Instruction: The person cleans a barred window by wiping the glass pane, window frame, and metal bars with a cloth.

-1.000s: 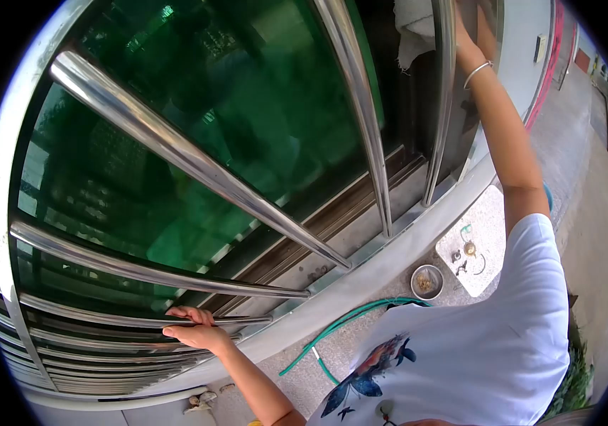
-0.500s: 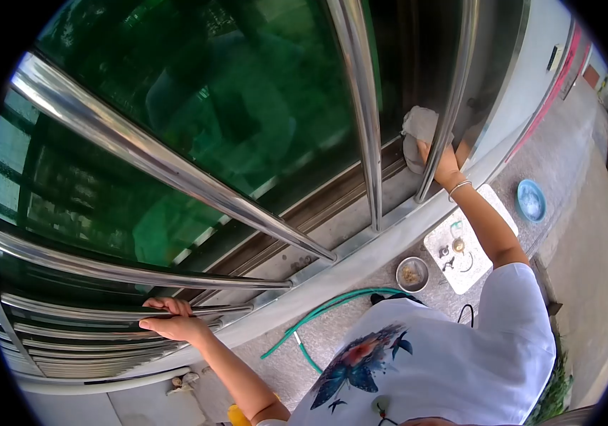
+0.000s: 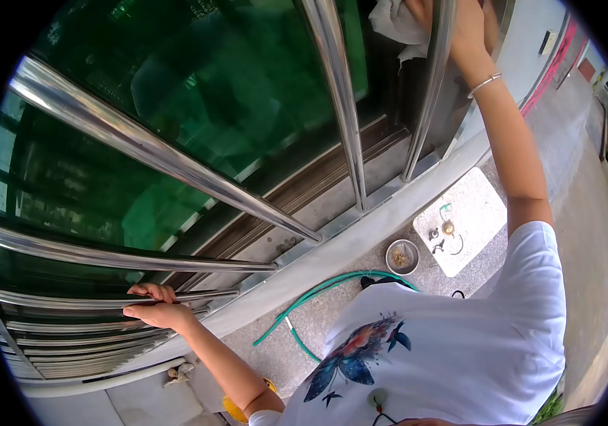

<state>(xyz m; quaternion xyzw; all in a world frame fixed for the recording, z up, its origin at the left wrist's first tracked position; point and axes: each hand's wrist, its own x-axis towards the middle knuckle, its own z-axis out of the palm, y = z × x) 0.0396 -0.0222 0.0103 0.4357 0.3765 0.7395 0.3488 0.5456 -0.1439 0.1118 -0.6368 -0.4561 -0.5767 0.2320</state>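
My right hand (image 3: 466,34) is raised at the upper right, closed on a pale grey cloth (image 3: 397,23). It reaches past an upright metal bar (image 3: 431,92), with the cloth at the dark window frame (image 3: 382,92) behind the bars. Some of the fingers are hidden by that bar. Lower left, my left hand (image 3: 162,311) is wrapped around a shiny metal bar (image 3: 69,302) of the window guard. Green-tinted window glass (image 3: 211,121) stands behind the bars.
Below the window ledge (image 3: 304,273) lie a green hose (image 3: 286,312), a metal bowl (image 3: 402,257) with bits inside, and a white board (image 3: 470,213) carrying small items. Something yellow (image 3: 236,410) shows by my left elbow. A pink stripe (image 3: 552,67) runs along the wall.
My right hand has moved upward with the cloth, from the bottom corner of the window frame to higher along its side. My left hand keeps its hold on the bar. The view has shifted slightly.
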